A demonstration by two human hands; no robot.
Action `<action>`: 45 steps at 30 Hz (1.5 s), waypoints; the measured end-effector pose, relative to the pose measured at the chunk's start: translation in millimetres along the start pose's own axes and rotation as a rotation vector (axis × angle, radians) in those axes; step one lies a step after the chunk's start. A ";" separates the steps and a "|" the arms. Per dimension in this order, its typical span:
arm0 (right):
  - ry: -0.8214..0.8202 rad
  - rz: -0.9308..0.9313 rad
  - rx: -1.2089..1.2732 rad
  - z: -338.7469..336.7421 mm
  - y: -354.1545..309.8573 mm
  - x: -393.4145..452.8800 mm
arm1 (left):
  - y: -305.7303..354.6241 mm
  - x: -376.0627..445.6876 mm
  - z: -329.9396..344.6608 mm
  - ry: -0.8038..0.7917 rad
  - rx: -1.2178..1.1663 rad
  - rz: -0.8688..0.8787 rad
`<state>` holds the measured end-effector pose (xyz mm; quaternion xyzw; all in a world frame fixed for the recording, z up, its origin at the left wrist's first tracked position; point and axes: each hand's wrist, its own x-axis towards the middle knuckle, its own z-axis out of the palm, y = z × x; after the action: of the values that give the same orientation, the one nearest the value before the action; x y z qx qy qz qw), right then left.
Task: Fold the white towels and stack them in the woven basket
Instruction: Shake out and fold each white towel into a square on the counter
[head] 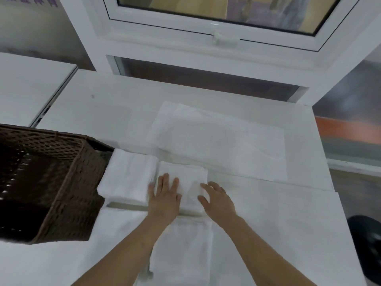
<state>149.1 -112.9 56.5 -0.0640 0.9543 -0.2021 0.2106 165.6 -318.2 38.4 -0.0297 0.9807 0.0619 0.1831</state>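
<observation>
A small folded white towel [188,178] lies on the white table in front of me. My left hand [165,196] rests flat on its left part, fingers spread. My right hand [218,200] lies flat on its right edge, fingers apart. A second folded white towel [128,176] sits just to its left, touching the dark brown woven basket [68,182]. The basket stands at the left and looks dark inside. Flat unfolded white towels [222,141] lie spread behind the folded ones. Another white towel [185,250] lies under my forearms.
The white table [103,108] runs back to a white window frame [206,58]. A second white surface [26,83] adjoins at the far left. The table's right edge drops to the floor, where a dark round object [365,242] sits.
</observation>
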 end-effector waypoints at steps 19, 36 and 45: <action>0.213 0.213 -0.088 -110.0 266.1 -34.6 | 301.9 78.8 30.5 0.148 -0.160 0.329; 0.080 0.222 0.053 -96.9 343.4 -28.3 | 374.8 142.4 67.1 0.299 -0.127 0.095; 0.152 0.187 0.168 -135.8 323.5 -20.7 | 343.2 120.4 1.7 0.515 -0.322 0.198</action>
<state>97.7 234.6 43.5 0.0584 0.9491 -0.2648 0.1604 26.3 17.7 31.1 0.0224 0.9705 0.2244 -0.0850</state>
